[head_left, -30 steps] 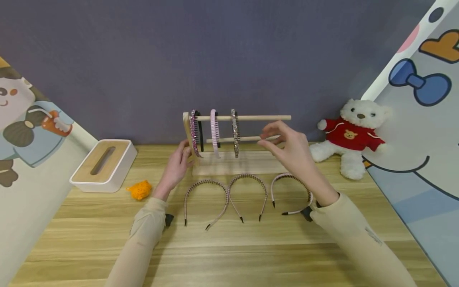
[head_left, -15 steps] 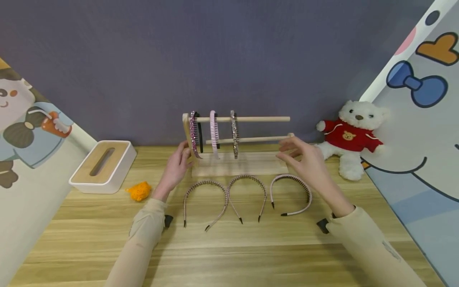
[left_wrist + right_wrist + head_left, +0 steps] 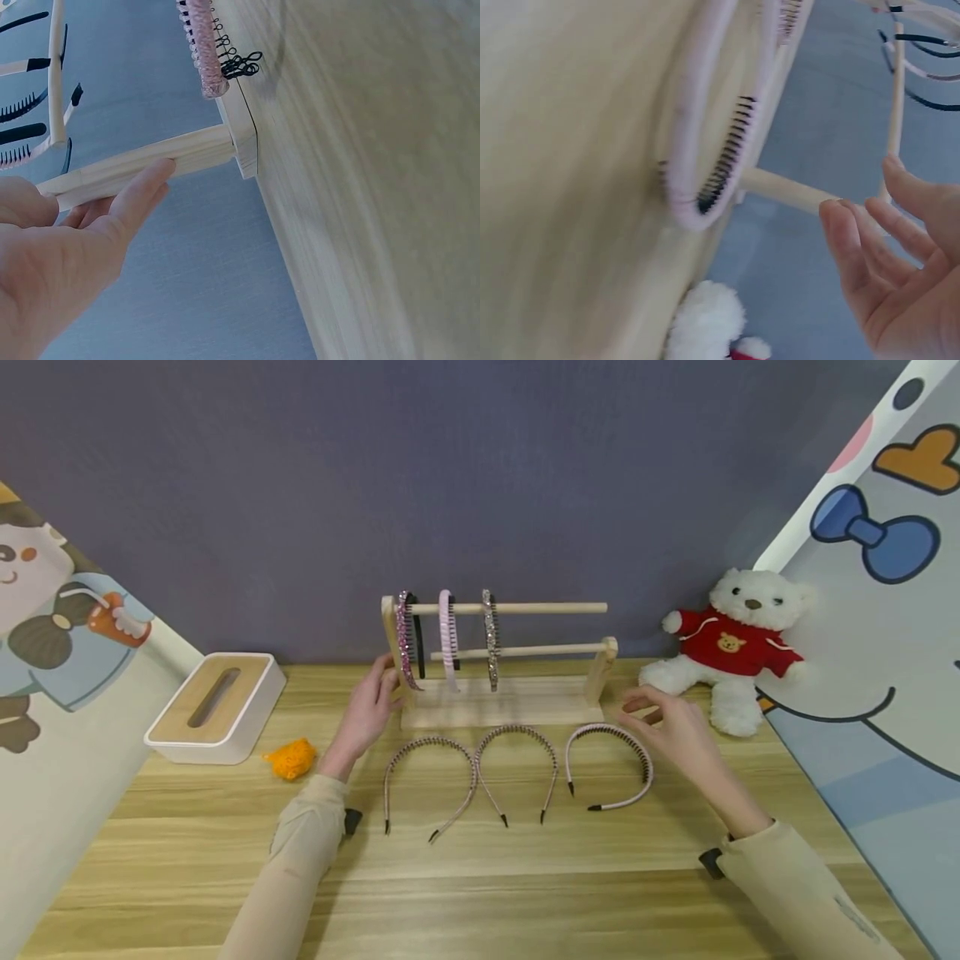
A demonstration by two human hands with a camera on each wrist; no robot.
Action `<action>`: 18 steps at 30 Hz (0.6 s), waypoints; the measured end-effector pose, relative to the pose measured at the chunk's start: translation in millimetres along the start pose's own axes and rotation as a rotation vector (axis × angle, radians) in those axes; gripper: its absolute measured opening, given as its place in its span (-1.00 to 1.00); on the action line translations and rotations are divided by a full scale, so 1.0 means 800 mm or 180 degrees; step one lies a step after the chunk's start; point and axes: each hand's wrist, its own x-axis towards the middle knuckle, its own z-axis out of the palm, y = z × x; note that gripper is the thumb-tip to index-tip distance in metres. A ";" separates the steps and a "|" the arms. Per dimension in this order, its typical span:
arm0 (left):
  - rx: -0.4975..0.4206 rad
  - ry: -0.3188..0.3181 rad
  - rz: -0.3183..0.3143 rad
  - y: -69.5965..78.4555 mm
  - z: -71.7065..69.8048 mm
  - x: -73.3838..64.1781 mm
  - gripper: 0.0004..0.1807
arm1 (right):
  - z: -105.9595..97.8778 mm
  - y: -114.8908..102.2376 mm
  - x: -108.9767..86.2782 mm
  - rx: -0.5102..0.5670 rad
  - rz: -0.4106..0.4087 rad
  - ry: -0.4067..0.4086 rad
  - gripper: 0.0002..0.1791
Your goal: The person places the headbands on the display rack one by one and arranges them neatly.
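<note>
My left hand (image 3: 366, 708) grips the left upright of a wooden headband rack (image 3: 517, 703). In the left wrist view its thumb and fingers lie on either side of the post (image 3: 135, 166). A glittery pink headband (image 3: 406, 643), a pale pink one (image 3: 448, 639) and a glittery silver-brown one (image 3: 491, 639) hang on the rack's upper rod. My right hand (image 3: 671, 727) hovers with loosely bent fingers, holding nothing. It is just beyond the right end of the rack, close to a light pink toothed headband (image 3: 633, 752) lying on the table.
Two more thin toothed headbands, a left one (image 3: 431, 742) and a middle one (image 3: 517, 731), lie before the rack. A tissue box (image 3: 217, 702) and an orange yarn-like bundle (image 3: 292, 758) are at left. A white teddy bear (image 3: 738, 643) sits at right.
My right hand has moved right and downward from the rack's lower rod, past the right upright, towards the right-hand headband on the table. My left hand stays at the left upright.
</note>
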 end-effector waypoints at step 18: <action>0.0027 -0.0008 -0.0026 0.002 0.000 0.000 -0.49 | 0.004 0.056 -0.037 -0.0137 0.0660 -0.0932 -0.48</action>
